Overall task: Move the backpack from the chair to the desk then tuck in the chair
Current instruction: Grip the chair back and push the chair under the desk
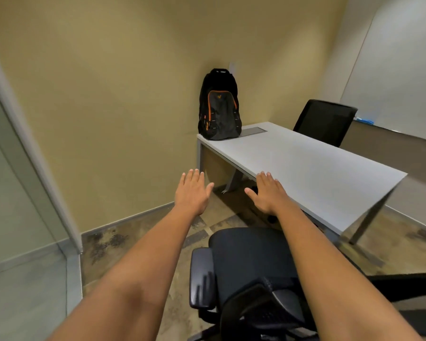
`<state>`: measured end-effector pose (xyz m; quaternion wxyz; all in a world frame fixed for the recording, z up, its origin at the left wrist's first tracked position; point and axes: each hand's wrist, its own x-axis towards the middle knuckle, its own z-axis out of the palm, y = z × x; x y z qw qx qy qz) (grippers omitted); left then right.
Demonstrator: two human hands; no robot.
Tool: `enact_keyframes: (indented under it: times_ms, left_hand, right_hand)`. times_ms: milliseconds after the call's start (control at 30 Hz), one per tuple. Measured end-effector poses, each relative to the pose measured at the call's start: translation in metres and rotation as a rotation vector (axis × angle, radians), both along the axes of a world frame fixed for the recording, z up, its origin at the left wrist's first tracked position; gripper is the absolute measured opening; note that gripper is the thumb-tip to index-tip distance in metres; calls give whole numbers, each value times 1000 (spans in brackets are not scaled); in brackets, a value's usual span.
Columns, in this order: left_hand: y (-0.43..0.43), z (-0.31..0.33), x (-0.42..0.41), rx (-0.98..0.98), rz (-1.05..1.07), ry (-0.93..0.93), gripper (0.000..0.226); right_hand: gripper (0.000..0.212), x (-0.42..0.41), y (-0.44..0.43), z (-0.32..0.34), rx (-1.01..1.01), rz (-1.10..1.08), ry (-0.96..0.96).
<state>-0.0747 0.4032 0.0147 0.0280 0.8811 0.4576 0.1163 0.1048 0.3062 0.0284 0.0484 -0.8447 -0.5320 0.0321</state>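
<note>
A black backpack (219, 107) with orange trim stands upright on the far left corner of the grey desk (305, 166), against the wall. A black office chair (249, 262) with armrests stands below me, its empty seat facing the desk, a short gap from the desk's near edge. My left hand (192, 191) is stretched out in the air with flat, spread fingers, left of the desk. My right hand (269, 191) is held the same way at the desk's near edge. Neither hand holds anything.
A second black chair (324, 121) stands behind the desk on the far side. A whiteboard (399, 77) hangs on the right wall. A glass partition with a pale frame (35, 156) closes the left side. The yellow walls meet in a corner behind the backpack.
</note>
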Motion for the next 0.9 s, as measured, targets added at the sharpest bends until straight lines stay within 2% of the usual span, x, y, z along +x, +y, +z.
enact_keyframes:
  times_ms: [500,900]
  left_hand:
    - [-160,27,93,-12,210,-107,59]
    - [-269,30,102,-110,265,-31,58]
  right_hand:
    - [70,109,-139,22,-43,139,-20]
    - [68,133,-236,14,-49,228,102]
